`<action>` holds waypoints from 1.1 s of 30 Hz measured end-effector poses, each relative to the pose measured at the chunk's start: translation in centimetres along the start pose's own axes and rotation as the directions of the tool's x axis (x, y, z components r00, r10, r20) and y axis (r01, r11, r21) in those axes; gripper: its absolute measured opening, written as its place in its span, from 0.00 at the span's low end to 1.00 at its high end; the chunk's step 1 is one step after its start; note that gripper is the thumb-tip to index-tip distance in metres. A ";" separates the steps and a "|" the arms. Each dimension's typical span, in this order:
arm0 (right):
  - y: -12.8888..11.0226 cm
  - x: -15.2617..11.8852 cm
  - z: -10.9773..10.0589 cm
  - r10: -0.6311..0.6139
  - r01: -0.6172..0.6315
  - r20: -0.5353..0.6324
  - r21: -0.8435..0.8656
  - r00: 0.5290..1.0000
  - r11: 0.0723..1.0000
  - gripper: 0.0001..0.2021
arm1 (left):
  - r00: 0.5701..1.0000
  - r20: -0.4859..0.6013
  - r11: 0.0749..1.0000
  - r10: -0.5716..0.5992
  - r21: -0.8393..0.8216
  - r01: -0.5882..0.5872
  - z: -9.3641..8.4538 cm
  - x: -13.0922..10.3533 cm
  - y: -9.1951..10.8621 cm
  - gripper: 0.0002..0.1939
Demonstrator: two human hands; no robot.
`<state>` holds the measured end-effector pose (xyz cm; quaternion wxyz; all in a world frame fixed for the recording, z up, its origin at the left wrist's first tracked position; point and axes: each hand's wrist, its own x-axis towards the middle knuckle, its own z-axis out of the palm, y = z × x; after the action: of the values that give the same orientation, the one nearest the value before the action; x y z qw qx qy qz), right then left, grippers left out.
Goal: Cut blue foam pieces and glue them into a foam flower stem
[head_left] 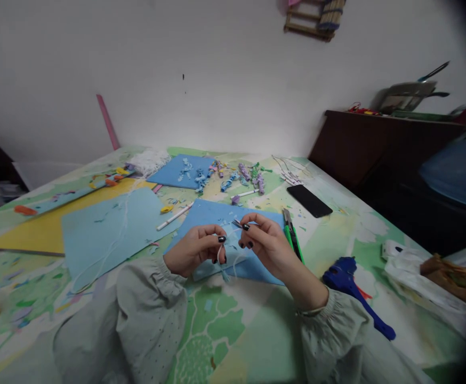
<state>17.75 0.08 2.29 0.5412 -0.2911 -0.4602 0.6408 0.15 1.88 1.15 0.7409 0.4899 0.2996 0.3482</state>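
My left hand (201, 248) pinches a thin white string (238, 262) that loops down between the two hands. A small light-blue piece (225, 276) hangs from the string just below my left fingertips. My right hand (265, 237) is closed on a small thin metallic item (237, 224) whose tip points left; its full shape is hidden by the fingers. Both hands are over a blue foam sheet (257, 269) scattered with light-blue scraps. A green box cutter (292, 237) lies just right of my right hand.
Light-blue (109, 224) and yellow sheets (37, 232) lie left, with a white pen (175, 216) beside them. Several foam figures (229, 181) lie behind, near a phone (310, 201). A blue glue gun (356, 293) and a plastic bag (412, 277) are at right.
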 end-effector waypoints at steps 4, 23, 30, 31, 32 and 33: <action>-0.8 -0.1 -0.6 0.000 -0.004 0.051 0.092 0.999 0.996 0.07 | 1.000 -0.005 0.998 0.014 -0.056 -0.014 0.0 0.0 0.3 0.11; -4.2 -1.4 -2.0 -0.166 0.170 0.076 -0.043 0.983 0.985 0.16 | 0.998 0.038 0.998 -0.051 -0.040 0.052 -1.5 1.2 -2.0 0.15; -5.2 -1.5 -2.7 -0.277 0.269 -0.057 -0.128 0.959 0.955 0.12 | 0.979 0.202 0.995 -0.024 0.100 0.004 -1.7 1.4 -2.5 0.21; -5.5 -1.5 -2.6 -0.280 0.271 -0.054 -0.138 0.958 0.953 0.13 | 0.976 0.216 0.989 -0.038 0.151 0.005 -1.6 1.3 -2.5 0.21; -5.8 -1.5 -2.5 -0.277 0.268 -0.045 -0.145 0.960 0.952 0.15 | 0.973 0.224 0.977 -0.062 0.213 0.013 -1.5 1.3 -2.4 0.21; -6.3 -1.5 -2.3 -0.271 0.263 -0.033 -0.151 0.962 0.953 0.16 | 0.968 0.231 0.960 -0.098 0.280 0.030 -1.4 1.3 -2.4 0.20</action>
<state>22.77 -0.77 6.92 0.6123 -0.2818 -0.5264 0.5183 0.30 3.00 -1.70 0.7079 0.6166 0.2681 0.2165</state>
